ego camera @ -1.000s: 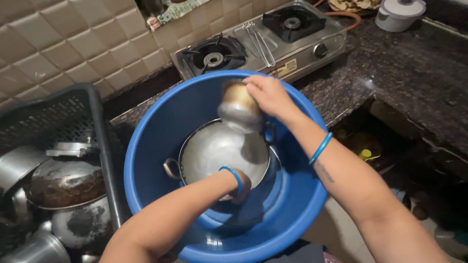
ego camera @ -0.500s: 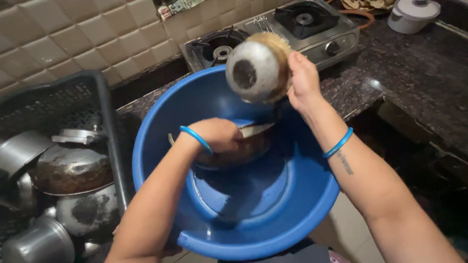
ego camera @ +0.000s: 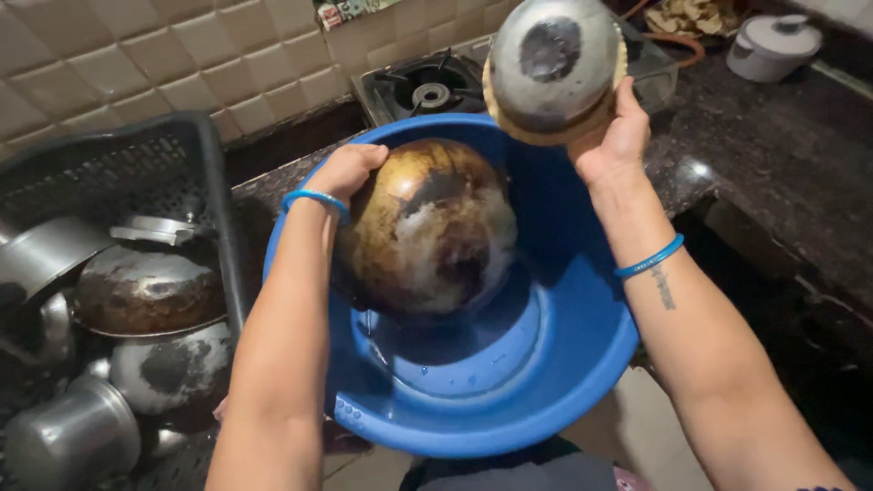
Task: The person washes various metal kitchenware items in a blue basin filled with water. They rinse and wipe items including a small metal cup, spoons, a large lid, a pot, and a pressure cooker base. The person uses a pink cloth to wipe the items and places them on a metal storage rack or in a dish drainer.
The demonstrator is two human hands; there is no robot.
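Note:
My left hand (ego camera: 346, 170) grips the rim of a large round-bottomed metal pan (ego camera: 432, 227), tilted up so its burnt, soapy underside faces me, inside a big blue plastic tub (ego camera: 509, 400). My right hand (ego camera: 614, 136) holds a smaller steel pot (ego camera: 553, 64) raised above the tub's far rim, its blackened bottom toward me. A little water lies in the tub's bottom.
A dark dish basket (ego camera: 109, 182) at the left holds several steel pots and pans (ego camera: 145, 291). A two-burner gas stove (ego camera: 427, 86) stands behind the tub on a dark stone counter (ego camera: 782, 155). A white lidded pot (ego camera: 773, 45) sits at the far right.
My left hand has lifted and tipped the large pan up out of the tub's bottom. My right hand has raised the small pot higher and farther back.

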